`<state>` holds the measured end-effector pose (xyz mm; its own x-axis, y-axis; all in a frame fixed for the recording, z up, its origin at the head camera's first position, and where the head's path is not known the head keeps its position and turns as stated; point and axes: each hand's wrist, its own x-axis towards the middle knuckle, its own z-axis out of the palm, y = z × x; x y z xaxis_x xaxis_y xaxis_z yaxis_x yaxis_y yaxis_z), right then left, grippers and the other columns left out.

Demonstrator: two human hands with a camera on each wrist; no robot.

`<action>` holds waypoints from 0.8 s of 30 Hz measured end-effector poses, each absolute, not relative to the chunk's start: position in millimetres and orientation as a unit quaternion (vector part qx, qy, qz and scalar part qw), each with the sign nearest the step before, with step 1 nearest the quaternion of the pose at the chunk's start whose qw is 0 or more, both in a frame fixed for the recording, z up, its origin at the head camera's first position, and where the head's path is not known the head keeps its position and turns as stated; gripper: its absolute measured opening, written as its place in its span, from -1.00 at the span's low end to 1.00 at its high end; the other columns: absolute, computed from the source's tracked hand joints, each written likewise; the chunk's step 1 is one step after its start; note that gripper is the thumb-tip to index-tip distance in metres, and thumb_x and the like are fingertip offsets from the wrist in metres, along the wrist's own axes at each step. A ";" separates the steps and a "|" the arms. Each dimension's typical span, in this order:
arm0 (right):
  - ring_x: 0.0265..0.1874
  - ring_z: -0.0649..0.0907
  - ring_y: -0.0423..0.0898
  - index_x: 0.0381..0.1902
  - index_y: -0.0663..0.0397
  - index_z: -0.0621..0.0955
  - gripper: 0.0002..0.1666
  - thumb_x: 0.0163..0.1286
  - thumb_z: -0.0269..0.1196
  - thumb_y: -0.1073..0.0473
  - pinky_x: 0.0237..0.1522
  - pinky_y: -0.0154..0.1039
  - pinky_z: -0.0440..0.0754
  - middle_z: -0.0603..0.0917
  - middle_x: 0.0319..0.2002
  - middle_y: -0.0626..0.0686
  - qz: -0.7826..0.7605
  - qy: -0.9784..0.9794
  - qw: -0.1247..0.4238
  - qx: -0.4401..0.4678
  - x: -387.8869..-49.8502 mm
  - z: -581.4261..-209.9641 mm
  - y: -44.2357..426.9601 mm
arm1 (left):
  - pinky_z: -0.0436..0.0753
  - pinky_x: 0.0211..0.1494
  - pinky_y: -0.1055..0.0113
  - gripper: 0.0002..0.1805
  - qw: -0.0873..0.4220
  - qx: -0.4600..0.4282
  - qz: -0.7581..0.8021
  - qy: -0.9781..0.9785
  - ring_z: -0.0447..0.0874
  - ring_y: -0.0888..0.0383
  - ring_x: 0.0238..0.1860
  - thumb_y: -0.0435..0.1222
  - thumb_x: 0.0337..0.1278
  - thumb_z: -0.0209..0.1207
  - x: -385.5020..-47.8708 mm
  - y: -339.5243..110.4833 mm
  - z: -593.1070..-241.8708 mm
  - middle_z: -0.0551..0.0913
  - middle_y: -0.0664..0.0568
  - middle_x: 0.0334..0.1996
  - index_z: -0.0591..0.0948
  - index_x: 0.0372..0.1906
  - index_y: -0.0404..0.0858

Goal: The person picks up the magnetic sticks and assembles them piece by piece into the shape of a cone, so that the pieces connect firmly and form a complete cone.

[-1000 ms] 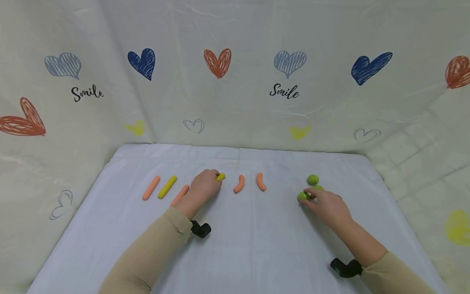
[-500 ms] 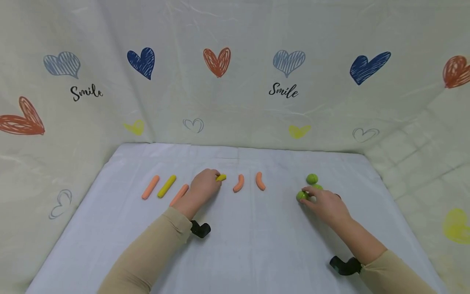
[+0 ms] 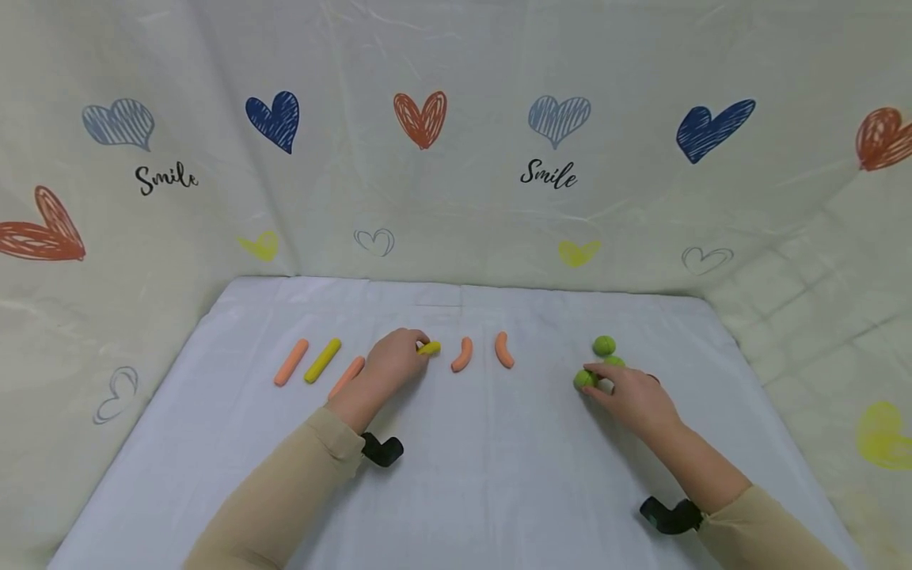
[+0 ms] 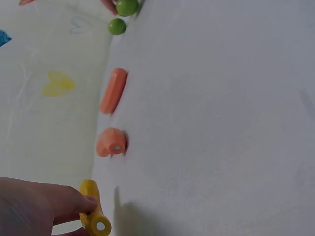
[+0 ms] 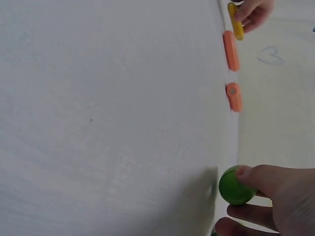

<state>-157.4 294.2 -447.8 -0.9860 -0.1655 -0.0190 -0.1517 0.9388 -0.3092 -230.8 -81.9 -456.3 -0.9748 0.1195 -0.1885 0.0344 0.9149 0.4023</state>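
We see the left hand (image 3: 390, 360), its fingers pinching a yellow piece (image 3: 430, 348) near the far edge of the worktop (image 3: 456, 491), left of 2 curved orange pieces (image 3: 462, 355). The right hand (image 3: 637, 400) pinches a green ball (image 3: 583, 380) near 2 other balls (image 3: 604, 345), inside the right edge; we have wide room between both hands.

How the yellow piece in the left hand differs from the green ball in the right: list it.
The yellow piece is elongated, the green ball round. The yellow piece shows a pale disc at one end; the green ball shows none. Both are gripped, by the left hand and right hand respectively.
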 end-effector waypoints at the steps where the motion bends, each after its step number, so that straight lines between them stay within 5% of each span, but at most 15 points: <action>1: -0.56 0.44 -0.13 0.17 0.03 0.64 -0.51 0.31 0.37 0.03 -0.55 -0.22 0.39 0.69 -0.38 -0.01 -0.157 0.984 0.023 -0.078 -156.9 -447.9 294.5 | 0.60 -0.04 0.16 -0.66 0.106 0.041 0.203 0.973 0.62 0.07 -0.08 -0.22 0.28 0.21 -229.3 -82.0 -455.1 0.67 0.02 -0.04 0.66 0.14 -0.07; 17: -0.50 0.53 -0.17 0.18 0.04 0.64 -0.51 0.31 0.37 0.07 -0.51 -0.23 0.43 0.62 -0.47 -0.08 -0.180 0.980 0.004 -0.084 -148.1 -443.6 294.2 | 0.60 -0.07 0.18 -0.63 0.101 0.073 0.221 0.967 0.59 0.11 -0.14 -0.16 0.30 0.25 -200.8 -91.4 -432.9 0.62 0.03 -0.08 0.64 0.18 -0.01; 24: -0.47 0.56 -0.20 0.17 -0.01 0.65 -0.52 0.29 0.39 0.07 -0.53 -0.26 0.45 0.63 -0.46 -0.11 -0.181 0.979 -0.006 -0.092 -145.3 -440.9 286.0 | 0.57 -0.24 0.28 -0.63 0.085 0.081 0.223 0.968 0.58 0.15 -0.23 -0.14 0.28 0.27 -188.7 -91.1 -428.2 0.62 0.05 -0.07 0.64 0.17 0.03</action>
<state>-145.3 286.0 -440.9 -0.9829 -0.1786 0.0451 -0.1829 0.9178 -0.3524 -188.7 -91.1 -428.2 -0.9723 0.1951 -0.1290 0.1189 0.8873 0.4456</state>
